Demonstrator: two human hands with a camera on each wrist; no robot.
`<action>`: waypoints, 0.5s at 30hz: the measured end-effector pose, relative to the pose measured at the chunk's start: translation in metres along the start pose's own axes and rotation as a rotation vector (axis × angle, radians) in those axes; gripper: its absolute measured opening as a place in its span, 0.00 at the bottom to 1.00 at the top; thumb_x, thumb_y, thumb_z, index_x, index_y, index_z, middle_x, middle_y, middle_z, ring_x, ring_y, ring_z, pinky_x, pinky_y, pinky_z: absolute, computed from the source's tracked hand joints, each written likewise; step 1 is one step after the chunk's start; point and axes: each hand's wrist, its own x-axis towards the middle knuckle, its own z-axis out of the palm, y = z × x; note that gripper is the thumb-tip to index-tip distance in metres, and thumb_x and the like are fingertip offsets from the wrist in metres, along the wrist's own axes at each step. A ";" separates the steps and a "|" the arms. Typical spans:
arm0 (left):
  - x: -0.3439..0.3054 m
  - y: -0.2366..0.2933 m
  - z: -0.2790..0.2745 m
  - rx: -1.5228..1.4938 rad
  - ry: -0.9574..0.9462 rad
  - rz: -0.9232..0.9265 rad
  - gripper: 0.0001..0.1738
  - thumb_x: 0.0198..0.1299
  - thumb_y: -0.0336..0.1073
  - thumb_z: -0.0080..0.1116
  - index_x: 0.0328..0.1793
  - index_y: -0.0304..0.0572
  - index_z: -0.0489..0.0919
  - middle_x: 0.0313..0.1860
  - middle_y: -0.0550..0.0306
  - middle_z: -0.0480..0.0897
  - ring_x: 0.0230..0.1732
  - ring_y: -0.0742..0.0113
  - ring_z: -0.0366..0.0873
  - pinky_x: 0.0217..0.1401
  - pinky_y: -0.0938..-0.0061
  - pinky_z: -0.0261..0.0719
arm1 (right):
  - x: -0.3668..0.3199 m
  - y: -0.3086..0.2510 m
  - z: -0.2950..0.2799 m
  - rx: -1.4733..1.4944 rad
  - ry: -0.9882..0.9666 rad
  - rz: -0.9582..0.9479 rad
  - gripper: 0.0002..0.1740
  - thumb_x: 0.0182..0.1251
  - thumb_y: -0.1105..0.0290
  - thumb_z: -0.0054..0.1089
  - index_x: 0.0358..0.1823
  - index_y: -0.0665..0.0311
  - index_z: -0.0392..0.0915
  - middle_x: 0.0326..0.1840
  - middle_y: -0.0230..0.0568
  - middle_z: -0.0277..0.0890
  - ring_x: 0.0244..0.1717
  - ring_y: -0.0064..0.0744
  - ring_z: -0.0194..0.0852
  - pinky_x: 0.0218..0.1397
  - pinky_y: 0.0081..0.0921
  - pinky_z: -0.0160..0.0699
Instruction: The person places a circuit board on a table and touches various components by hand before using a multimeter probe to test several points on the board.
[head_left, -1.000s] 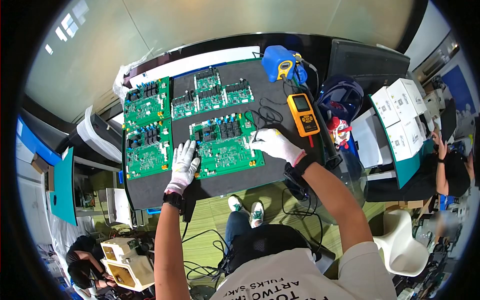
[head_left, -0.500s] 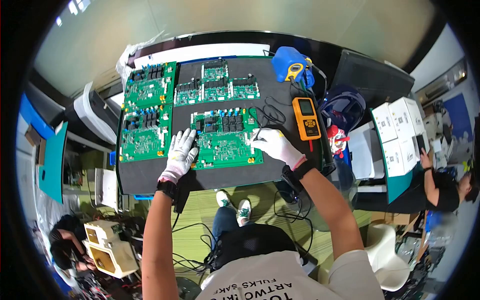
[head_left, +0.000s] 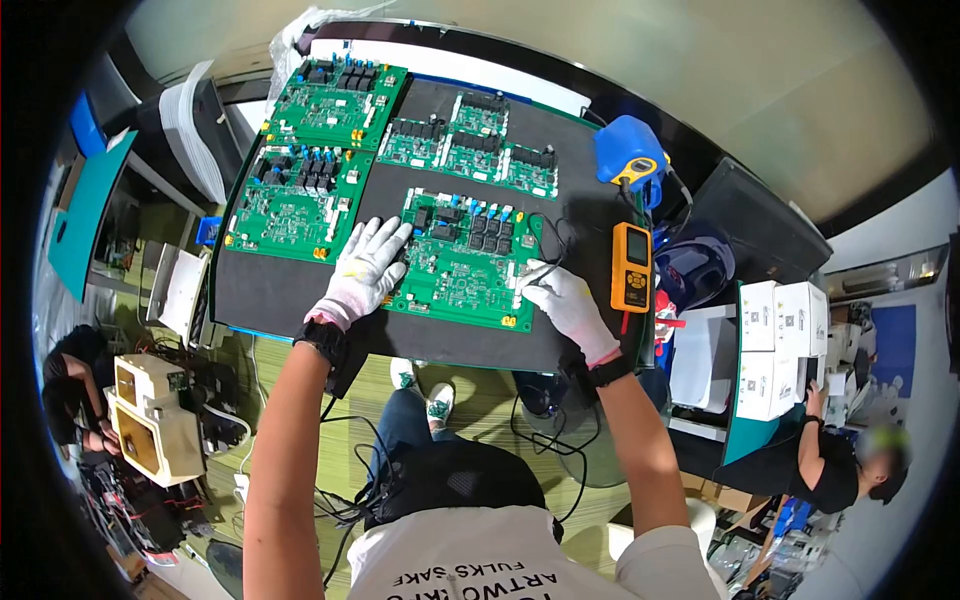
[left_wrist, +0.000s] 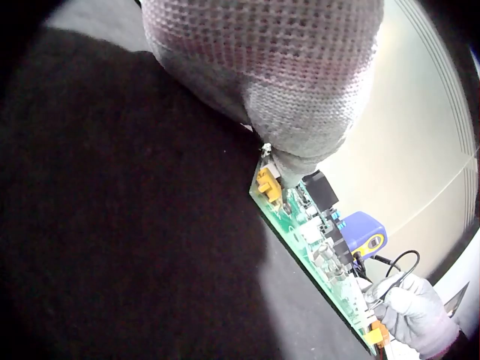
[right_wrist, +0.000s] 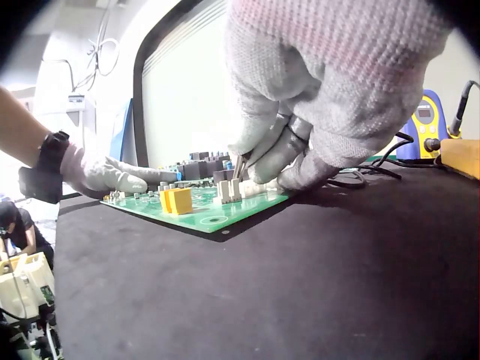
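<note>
A green circuit board [head_left: 455, 272] with black relays and white connectors lies on the dark mat. My gloved left hand [head_left: 365, 268] rests at its left edge, fingers extended; in the left wrist view this hand [left_wrist: 277, 75] covers the board's near end. At the right edge, my gloved right hand [head_left: 572, 308] pinches a thin metal-tipped tool [right_wrist: 239, 166]. Seen from the right wrist, the tip is beside the white connectors [right_wrist: 229, 192], partly hidden by the fingers; whether it touches them I cannot tell. A black cable [head_left: 558, 235] runs close to this hand.
Two similar large boards [head_left: 295, 205] lie left, several smaller boards [head_left: 470, 155] behind. An orange handheld meter [head_left: 632, 268] and a blue-and-yellow device [head_left: 630, 150] stand right. White boxes [head_left: 770, 350] and another person [head_left: 835, 455] are farther right.
The head view has shifted and turned, so the table appears tilted differently. Both hands keep nearly the same places at the board's two edges.
</note>
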 end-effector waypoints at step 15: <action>-0.001 0.002 -0.002 -0.002 0.016 0.008 0.31 0.59 0.43 0.51 0.69 0.53 0.60 0.69 0.52 0.61 0.71 0.48 0.53 0.74 0.58 0.44 | -0.002 0.019 0.003 0.120 0.034 0.044 0.09 0.57 0.72 0.59 0.37 0.69 0.78 0.49 0.49 0.76 0.48 0.35 0.76 0.52 0.27 0.71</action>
